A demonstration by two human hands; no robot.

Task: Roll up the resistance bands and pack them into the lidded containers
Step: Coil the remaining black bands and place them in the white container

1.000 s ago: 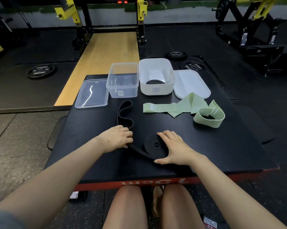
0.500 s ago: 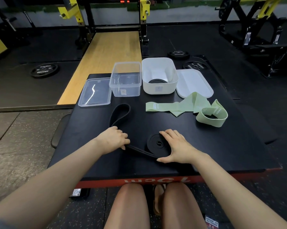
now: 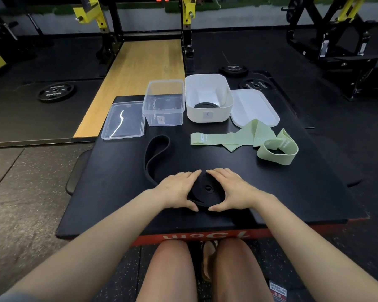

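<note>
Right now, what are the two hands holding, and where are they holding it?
Both hands cup the black band's rolled-up coil: left hand on its left side, right hand on its right. The unrolled tail lies loose.

both hands (image 3: pixel 206 190) cupping black band coil (image 3: pixel 206 189)

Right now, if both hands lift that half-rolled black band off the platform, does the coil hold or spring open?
The black band will probably unwind: it looks like springy rubber, and only the left hand and right hand cupping it keep it coiled. Its unrolled tail lies slack, so it would likely dangle and tug. Lying flat on the platform, it seems unlikely to roll away.
</note>
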